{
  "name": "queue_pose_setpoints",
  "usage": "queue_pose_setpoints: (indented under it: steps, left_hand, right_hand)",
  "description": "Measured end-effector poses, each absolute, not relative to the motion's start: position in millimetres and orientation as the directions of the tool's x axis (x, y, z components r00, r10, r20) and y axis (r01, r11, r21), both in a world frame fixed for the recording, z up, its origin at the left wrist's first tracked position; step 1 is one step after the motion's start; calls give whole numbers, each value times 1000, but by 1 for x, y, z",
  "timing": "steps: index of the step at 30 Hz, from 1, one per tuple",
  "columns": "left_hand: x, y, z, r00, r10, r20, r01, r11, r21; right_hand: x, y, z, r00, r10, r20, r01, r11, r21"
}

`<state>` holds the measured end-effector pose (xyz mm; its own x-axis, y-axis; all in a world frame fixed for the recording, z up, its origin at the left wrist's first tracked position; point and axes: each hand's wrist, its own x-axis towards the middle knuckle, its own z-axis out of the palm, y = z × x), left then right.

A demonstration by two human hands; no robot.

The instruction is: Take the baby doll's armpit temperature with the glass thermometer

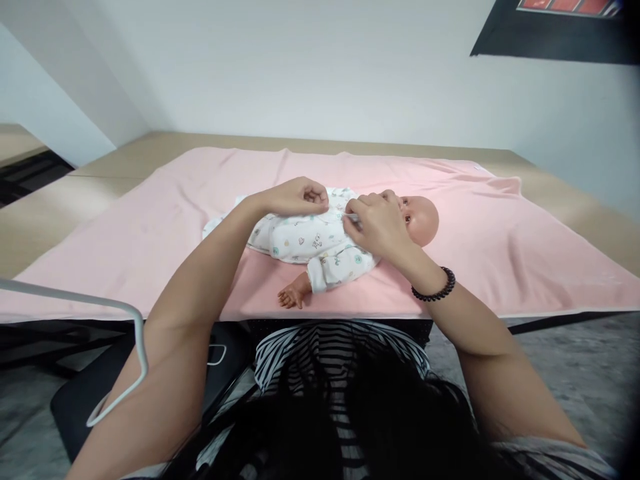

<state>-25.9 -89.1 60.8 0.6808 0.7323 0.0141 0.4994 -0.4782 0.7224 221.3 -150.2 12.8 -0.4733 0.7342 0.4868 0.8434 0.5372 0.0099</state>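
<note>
Pink blanket underlies the baby doll; right hand pinches its printed outfit, left hand curls above its belly, contents unclear.

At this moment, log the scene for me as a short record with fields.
Doll: doll on its back, head toward picture right, printed white outfit
Left hand: left hand over its torso, fingers curled
Right hand: right hand at the upper chest near the neck; grip unclear
Worn: dark beaded bracelet, right wrist
Surface: pink blanket on wooden table
</note>
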Motion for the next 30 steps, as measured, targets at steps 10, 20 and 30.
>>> queue_pose_setpoints:
  steps: [10, 20, 30]
  left_hand:
    - [-56, -73, 65, 732, 679, -65, 497, -465, 733]
    - [-59, -70, 61, 731, 676, -96, 525, -466, 712]
    - [-56, -73, 63, 759, 645, -90, 510, -502, 698]
  right_hand:
    - [202, -167, 0, -719, 585, 375, 615, 787, -49]
    - [199, -164, 1, -703, 629, 332, 646, 760, -73]
    - [200, -166, -4, -725, 580, 371, 596, 799, -81]
